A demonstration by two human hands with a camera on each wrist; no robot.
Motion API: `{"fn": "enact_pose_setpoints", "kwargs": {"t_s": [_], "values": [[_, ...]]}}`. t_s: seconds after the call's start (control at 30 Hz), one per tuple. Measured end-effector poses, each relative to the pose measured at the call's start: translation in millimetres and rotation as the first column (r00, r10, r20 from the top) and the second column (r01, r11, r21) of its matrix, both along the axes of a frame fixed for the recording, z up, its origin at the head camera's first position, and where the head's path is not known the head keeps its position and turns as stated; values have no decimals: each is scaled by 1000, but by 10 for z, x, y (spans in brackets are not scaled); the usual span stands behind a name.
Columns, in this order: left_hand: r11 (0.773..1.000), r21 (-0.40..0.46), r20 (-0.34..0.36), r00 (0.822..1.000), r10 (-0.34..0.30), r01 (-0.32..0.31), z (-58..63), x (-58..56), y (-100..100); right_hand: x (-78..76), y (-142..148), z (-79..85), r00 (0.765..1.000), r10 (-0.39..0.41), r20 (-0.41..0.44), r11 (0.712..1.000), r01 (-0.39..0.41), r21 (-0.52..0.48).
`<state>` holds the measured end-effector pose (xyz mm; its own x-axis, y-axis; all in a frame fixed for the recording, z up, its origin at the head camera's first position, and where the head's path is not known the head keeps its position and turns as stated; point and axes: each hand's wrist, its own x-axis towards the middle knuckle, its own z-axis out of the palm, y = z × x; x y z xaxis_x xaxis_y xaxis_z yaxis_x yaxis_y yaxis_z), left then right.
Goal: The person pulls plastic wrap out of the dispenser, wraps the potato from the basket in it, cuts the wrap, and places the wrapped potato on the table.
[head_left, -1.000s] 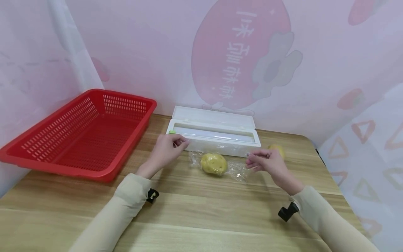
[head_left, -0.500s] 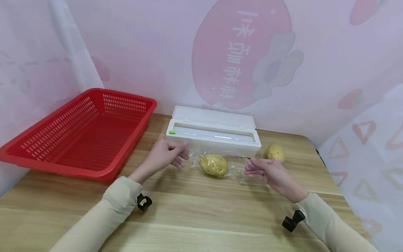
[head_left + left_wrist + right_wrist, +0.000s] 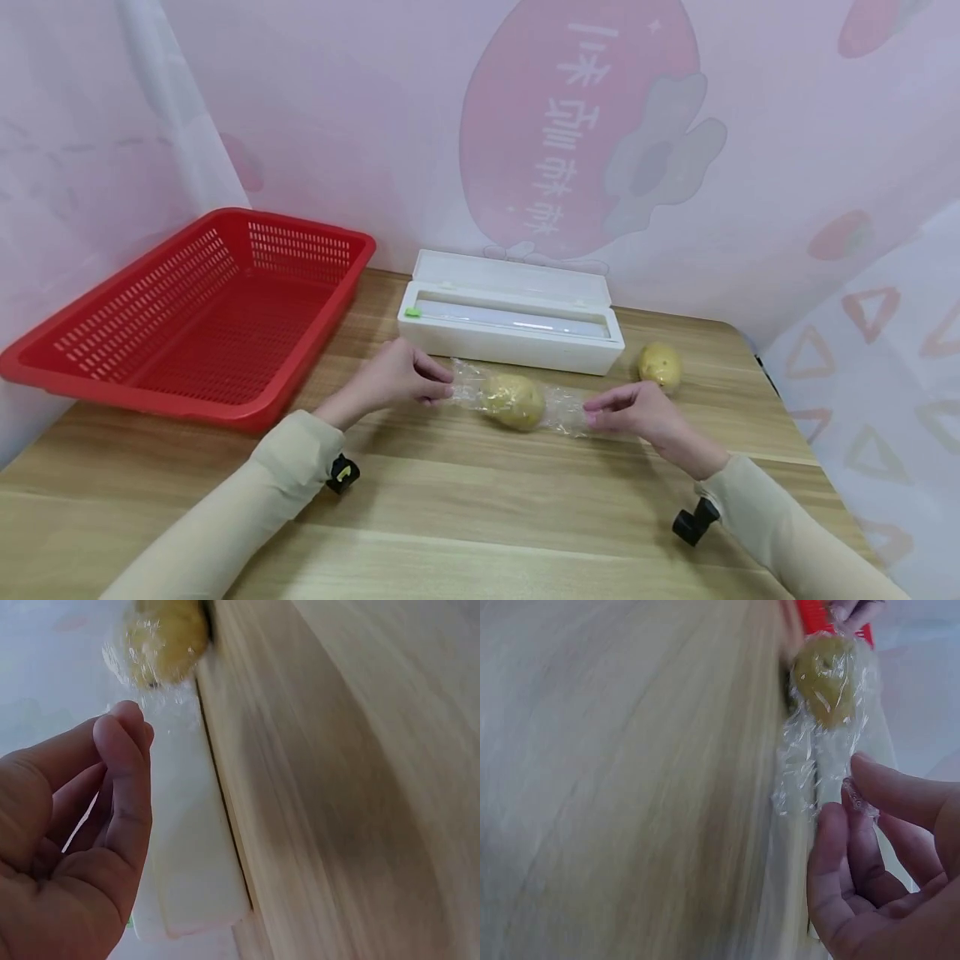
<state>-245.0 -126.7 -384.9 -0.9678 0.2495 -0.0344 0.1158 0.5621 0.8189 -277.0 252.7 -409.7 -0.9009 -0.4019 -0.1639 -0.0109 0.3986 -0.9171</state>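
Observation:
A potato (image 3: 517, 402) lies wrapped in clear plastic wrap (image 3: 564, 410), whose loose ends spread to both sides. At the left end my left hand (image 3: 393, 379) pinches the film between thumb and fingertips; the left wrist view shows this hand (image 3: 82, 832) with its fingertips together beside the wrapped potato (image 3: 166, 641). On the other side my right hand (image 3: 651, 417) holds the right end. A crumpled bit of film shows between thumb and fingers of that hand (image 3: 885, 855) in the right wrist view.
Behind the potato stands a white plastic wrap dispenser (image 3: 510, 346), lid up, with a roll inside and a green slider (image 3: 412, 312). A second potato (image 3: 660, 367) sits right of it. A red basket (image 3: 262, 408) occupies the left of the wooden table (image 3: 480, 517).
My left hand came down toward the film and now pinches its left end. The wrapped potato shifted slightly toward me, and the right hand moved slightly down.

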Motion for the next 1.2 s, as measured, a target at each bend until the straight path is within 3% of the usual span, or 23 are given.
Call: {"fn": "enact_pose_setpoints", "kwargs": {"t_s": [0.17, 0.3, 0.4, 0.67, 0.87, 1.1, 1.2], "values": [[992, -110, -74, 995, -62, 53, -5, -46, 16, -44, -49, -21, 993, 16, -119, 991, 0, 136], [987, -139, -131, 987, -97, 79, -27, -79, 39, -98, -110, -53, 968, 65, -243, 970, -4, 245], [987, -139, -133, 986, -100, 81, -55, -101, 65, -137, -150, -75, 951, 96, -295, 952, -1, 305], [978, -189, -97, 989, -110, 90, -67, -140, 165, -199, -250, -63, 945, 117, -305, 912, 19, 409], [973, -217, -95, 990, -104, 81, -80, -165, 205, -255, -310, -8, 962, 110, -251, 884, 21, 466], [974, -217, -76, 994, -79, 61, -84, -173, 256, -322, -352, 18, 980, 119, -162, 874, -26, 485], [967, -248, -102, 990, -93, 65, -106, -189, 272, -345, -328, 25, 981, 130, -145, 871, -43, 489]]}}
